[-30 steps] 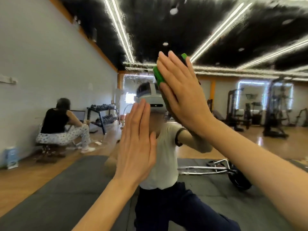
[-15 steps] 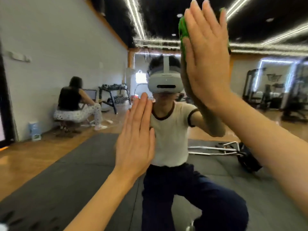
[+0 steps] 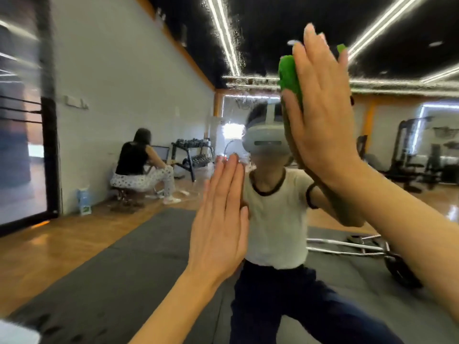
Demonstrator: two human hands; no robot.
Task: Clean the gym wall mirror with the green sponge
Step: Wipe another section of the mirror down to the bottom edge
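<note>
Gym space fills the view as a reflection in a large wall mirror [image 3: 124, 83]: a pale wall running back on the left, wooden floor, dark floor mats [image 3: 124, 264], a black ceiling with bright strip lights, and weight machines far off on the right. At the centre of the reflection is the person doing the cleaning, in a cream T-shirt, dark trousers and a grey headset. Behind, by the pale wall, a second person [image 3: 141, 167] in a black top sits turned away, near a rack of dumbbells [image 3: 192, 153]. A metal bar with a wheel lies on the mat at right.

Nearest the camera, two bare arms reach up to the glass. The right hand [image 3: 320, 115], raised high, has straight fingers spread flat, pressing the green sponge [image 3: 289, 73] against the mirror; the sponge shows at the hand's left edge and above the fingertips. The left hand [image 3: 221, 224], lower and nearer the middle, lies flat on the glass, fingers straight and together, holding nothing.
</note>
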